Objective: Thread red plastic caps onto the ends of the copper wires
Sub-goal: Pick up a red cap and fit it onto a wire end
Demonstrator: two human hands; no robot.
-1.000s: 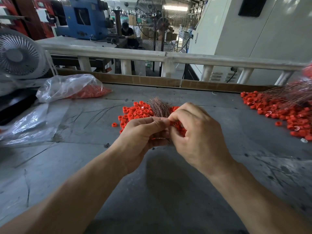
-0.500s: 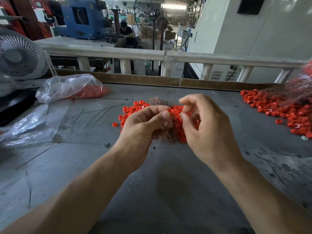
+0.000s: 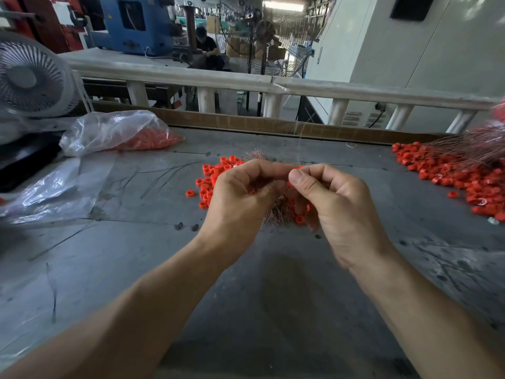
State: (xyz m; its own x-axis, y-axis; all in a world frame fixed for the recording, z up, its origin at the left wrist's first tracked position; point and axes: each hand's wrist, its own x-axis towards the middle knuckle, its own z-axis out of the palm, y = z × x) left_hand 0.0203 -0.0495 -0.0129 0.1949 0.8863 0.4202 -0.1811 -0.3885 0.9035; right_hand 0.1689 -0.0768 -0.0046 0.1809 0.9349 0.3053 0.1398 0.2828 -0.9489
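Both hands meet above the counter: the left hand pinches a thin copper wire that rises almost upright from its fingertips, and the right hand pinches a red cap right beside it. Wire bundle and loose caps lie directly beneath, so the cap likely slides along the wire's length.

two hands, two fans

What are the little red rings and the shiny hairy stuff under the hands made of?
Red rings: likely plastic, since they are evenly bright red and smooth. Hairy stuff: very thin wires, probably copper, with a pinkish-brown metal glint.
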